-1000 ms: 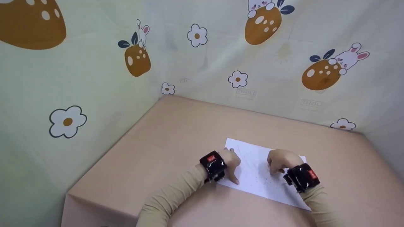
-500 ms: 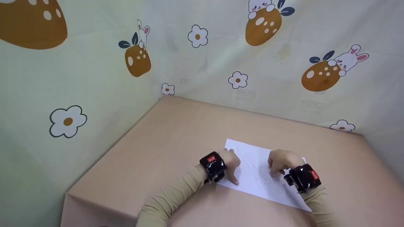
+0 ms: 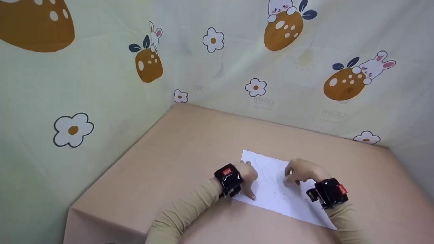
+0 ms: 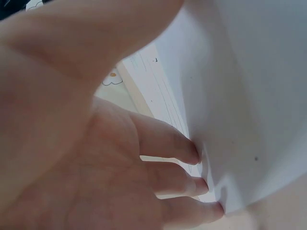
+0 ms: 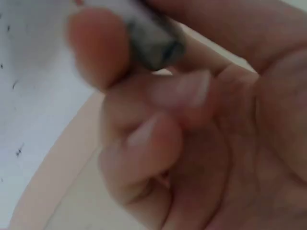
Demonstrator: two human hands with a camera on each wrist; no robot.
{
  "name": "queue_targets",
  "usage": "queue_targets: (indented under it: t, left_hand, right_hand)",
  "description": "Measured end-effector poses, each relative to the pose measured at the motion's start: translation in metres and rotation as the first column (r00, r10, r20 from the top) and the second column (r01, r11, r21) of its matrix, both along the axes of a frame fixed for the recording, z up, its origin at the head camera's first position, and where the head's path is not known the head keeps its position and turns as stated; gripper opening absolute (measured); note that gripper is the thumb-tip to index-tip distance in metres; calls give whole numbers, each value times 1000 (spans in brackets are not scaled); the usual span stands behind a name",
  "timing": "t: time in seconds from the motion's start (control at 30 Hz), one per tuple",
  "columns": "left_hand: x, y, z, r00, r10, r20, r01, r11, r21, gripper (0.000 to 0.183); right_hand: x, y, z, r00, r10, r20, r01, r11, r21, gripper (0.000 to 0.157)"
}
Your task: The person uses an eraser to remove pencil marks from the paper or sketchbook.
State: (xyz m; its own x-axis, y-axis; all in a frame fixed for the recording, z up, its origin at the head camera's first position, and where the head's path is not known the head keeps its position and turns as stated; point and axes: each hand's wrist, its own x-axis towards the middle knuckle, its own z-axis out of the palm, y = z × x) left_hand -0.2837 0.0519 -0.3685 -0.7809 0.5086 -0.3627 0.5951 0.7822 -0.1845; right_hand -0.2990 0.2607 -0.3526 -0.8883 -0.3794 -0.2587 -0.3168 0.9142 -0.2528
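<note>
A white sheet of paper (image 3: 268,193) with faint pencil lines and dark crumbs lies on the table. My left hand (image 3: 247,173) rests on its left part, thumb and fingers spread. In the left wrist view the fingertips (image 4: 189,148) press on the paper. Over the right half of the sheet is my right hand (image 3: 301,170), pinching a small eraser (image 5: 160,45) between thumb and fingers. The eraser is whitish with a grey-smudged end, and the fingers hide most of it. My other right-hand fingers curl into the palm.
The table (image 3: 190,145) has a plain tan cover, and its front left corner (image 3: 72,207) shows. Pale curtains (image 3: 112,84) with printed flowers and rabbits stand along its left and back sides. Both wrists wear black camera bands (image 3: 229,178).
My right hand has shifted slightly left and away from me over the paper, still holding the eraser. The left hand stays in place. The head view has tilted a little.
</note>
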Motion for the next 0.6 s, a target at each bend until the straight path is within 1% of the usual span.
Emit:
queue_targets:
  t: [0.1,0.13,0.2,0.33,0.43,0.57,0.6]
  left_hand:
    - [1,1,0,999,38,13,-38,999,6,84]
    - [1,1,0,999,42,12,-42,999,8,84]
    - [1,1,0,1000,31,1,-31,999,8,81]
    - [1,0,0,1000,-7,-25,7,1000,-2,79]
    - [1,0,-1,999,-23,-25,23,1000,-4,79]
    - [0,-1,-2,998,-42,-37,42,999,10,75]
    - [0,-1,-2,998,-43,-45,44,999,18,73]
  right_hand:
    - [-7,-4,-6,990,93,-103,-105,988,-112,11]
    - [-9,-6,-8,985,113,-133,-131,982,-139,12]
    - [-11,-12,-14,973,134,-187,-164,974,-156,14]
    - [-12,-20,-24,947,132,-293,-176,976,-128,11]
    - [-12,-23,-30,916,146,-375,-197,975,-102,5]
    - [-11,-26,-32,875,211,-435,-260,964,-55,5]
    - [-9,-27,-31,874,231,-428,-273,961,-37,5]
